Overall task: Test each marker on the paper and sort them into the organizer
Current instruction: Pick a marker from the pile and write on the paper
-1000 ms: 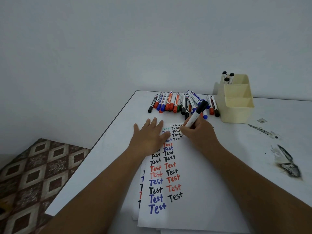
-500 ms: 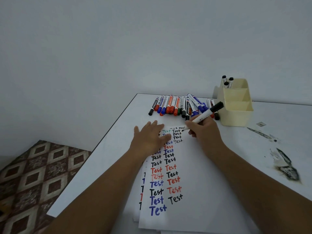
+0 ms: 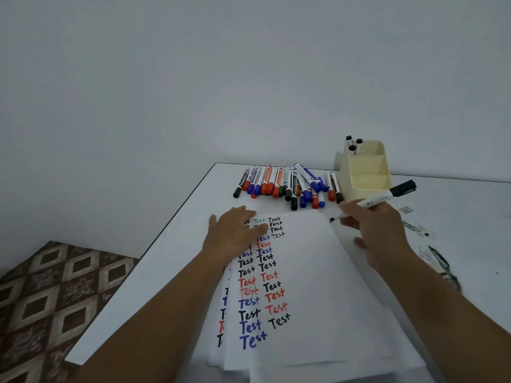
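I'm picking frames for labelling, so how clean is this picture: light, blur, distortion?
Head view: light is dim, flat and bluish, with no glare or hard shadows; the writing on the paper is sharp; the right hand and its marker are slightly smeared; the left hand is crisp; the wide lens stretches the forearms near the bottom edge.
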A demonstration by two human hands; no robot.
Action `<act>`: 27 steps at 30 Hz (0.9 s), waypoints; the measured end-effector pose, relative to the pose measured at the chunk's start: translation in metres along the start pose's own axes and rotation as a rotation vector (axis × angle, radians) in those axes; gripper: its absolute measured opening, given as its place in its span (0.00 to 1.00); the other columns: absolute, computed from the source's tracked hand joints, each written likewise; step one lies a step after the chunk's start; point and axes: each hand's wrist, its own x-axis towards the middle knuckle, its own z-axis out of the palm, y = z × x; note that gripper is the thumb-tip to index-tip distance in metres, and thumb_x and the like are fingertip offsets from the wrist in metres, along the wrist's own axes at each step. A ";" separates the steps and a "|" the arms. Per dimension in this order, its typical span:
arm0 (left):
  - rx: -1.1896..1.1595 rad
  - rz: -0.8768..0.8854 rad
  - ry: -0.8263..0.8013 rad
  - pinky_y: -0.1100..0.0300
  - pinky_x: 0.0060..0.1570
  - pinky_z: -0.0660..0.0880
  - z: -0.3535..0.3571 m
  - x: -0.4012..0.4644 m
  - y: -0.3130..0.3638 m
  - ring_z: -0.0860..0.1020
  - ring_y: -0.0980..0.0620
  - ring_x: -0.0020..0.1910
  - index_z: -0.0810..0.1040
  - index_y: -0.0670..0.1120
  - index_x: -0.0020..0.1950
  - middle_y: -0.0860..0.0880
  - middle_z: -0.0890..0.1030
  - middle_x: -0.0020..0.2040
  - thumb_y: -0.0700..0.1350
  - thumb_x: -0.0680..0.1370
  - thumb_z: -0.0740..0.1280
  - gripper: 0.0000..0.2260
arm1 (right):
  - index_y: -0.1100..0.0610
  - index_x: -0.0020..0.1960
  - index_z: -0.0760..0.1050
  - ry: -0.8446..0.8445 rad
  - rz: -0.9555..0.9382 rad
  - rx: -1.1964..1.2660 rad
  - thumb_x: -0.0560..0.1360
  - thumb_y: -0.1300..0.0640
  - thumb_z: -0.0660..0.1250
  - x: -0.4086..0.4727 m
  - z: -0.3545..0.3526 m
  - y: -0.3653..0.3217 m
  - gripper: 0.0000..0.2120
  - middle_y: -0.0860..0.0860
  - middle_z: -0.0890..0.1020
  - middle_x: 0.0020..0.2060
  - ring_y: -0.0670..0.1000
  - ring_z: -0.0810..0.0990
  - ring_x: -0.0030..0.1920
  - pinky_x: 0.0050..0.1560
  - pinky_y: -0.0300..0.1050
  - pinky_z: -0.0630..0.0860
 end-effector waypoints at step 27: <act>0.260 0.022 -0.045 0.43 0.75 0.56 -0.009 -0.038 0.005 0.57 0.44 0.79 0.52 0.54 0.81 0.48 0.50 0.82 0.75 0.74 0.55 0.42 | 0.57 0.54 0.79 -0.253 0.156 0.040 0.73 0.57 0.77 -0.056 -0.032 0.002 0.12 0.55 0.87 0.41 0.55 0.88 0.47 0.52 0.62 0.81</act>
